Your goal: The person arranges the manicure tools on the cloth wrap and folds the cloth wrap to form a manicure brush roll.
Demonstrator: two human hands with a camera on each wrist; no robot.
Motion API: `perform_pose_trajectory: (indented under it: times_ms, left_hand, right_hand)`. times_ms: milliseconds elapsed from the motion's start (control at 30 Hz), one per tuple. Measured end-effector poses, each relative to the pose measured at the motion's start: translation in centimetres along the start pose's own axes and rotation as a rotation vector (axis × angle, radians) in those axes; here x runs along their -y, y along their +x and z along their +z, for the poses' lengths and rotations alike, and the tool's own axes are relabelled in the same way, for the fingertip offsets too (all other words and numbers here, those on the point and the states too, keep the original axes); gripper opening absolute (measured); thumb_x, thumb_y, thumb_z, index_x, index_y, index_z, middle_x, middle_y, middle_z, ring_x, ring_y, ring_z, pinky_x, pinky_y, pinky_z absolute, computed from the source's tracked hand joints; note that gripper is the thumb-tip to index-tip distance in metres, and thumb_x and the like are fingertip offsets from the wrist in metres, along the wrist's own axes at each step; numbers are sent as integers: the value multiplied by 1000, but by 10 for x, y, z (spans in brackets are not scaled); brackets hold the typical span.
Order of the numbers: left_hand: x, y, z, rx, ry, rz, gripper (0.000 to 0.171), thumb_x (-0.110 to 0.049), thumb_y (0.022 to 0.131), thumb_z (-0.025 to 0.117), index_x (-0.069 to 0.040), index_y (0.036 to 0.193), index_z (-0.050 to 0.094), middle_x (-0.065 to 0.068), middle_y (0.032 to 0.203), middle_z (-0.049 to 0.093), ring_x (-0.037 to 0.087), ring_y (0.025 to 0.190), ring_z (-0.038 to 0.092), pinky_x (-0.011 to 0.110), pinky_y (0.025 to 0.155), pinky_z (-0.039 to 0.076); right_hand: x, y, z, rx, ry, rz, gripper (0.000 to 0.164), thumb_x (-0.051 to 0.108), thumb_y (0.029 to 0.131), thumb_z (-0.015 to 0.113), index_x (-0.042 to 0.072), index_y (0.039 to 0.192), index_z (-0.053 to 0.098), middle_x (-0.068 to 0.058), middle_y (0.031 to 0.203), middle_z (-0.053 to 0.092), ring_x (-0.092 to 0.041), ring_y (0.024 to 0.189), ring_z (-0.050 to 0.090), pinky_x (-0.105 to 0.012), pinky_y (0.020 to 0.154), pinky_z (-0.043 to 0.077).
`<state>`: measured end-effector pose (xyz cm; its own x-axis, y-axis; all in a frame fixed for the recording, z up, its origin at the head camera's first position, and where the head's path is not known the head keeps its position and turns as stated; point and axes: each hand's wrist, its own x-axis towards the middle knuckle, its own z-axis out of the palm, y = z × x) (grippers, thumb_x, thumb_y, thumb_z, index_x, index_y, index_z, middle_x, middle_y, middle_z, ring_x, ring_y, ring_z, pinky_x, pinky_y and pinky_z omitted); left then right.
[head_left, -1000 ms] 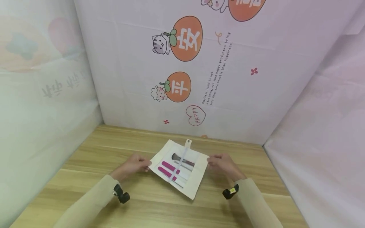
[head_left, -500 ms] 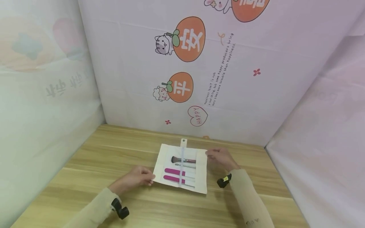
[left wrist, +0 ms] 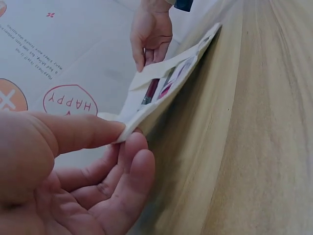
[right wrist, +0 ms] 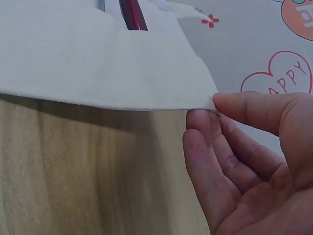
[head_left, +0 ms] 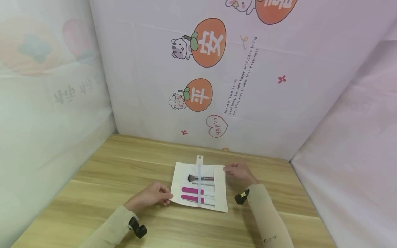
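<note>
The work surface is a light wooden table, enclosed on three sides by pale sheeting; the back panel carries orange fruit emblems, cartoon animals, a "HAPPY" heart and a line of small print. A cream fabric pouch lies opened flat near the middle of the table, toward the back panel. Elastic loops in it hold a makeup brush and two pink-handled tools, with a white strap running across them to a tab at the far edge. The left hand pinches the pouch's near left corner between thumb and fingers; the left wrist view confirms this, the corner raised slightly off the wood. The right hand pinches the far right corner, thumb above and fingers below, as the right wrist view shows. Both forearms are in beige sleeves. The working ends of the pink tools sit inside the pocket and cannot be identified. A thin item just below the brush is too small to make out.
</note>
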<state>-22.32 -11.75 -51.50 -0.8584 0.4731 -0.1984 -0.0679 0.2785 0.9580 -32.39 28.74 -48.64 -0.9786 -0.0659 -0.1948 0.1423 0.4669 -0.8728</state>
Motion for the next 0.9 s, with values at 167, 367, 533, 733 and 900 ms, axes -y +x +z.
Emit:
perform_pose_trajectory:
  times_ms: [167, 367, 533, 733, 900]
  left_hand:
    - [-7, -2, 5, -29, 87, -2, 18, -12, 99, 71, 3, 89, 73, 6, 80, 71, 13, 72, 67, 26, 69, 60]
    - [-4, -2, 2, -53, 185, 36, 24, -14, 99, 70, 1, 81, 73, 2, 75, 67, 13, 69, 60, 24, 63, 54]
    - [-9, -8, -7, -83, 365, 107, 11, -15, 97, 72, -7, 91, 75, 1, 85, 69, 13, 78, 61, 25, 68, 54]
    - [-22, -11, -15, -20, 660, 312, 11, -11, 96, 74, -9, 107, 73, 1, 105, 73, 18, 104, 68, 38, 93, 59]
    - [-28, -12, -12, -13, 907, 428, 26, -7, 93, 73, -3, 120, 72, 7, 116, 72, 20, 107, 68, 38, 94, 60]
  right_hand:
    - [-4, -1, 6, -13, -2, -21, 31, 12, 97, 74, -6, 122, 71, -19, 111, 77, -19, 94, 75, -35, 89, 63]
    - [0, -13, 6, -32, -103, -74, 21, 15, 96, 75, 0, 109, 77, -15, 103, 77, -19, 93, 71, -34, 85, 60]
    - [12, -29, 2, -15, -334, -174, 27, 24, 94, 78, 5, 112, 78, -10, 111, 77, -25, 107, 70, -43, 94, 59]
    - [29, -61, -1, 101, -572, -419, 31, 20, 91, 83, 0, 113, 75, -13, 112, 77, -27, 103, 74, -45, 92, 62]
    - [33, -95, 3, 196, -772, -605, 39, 18, 89, 85, -2, 120, 74, -17, 115, 78, -30, 101, 76, -42, 87, 63]
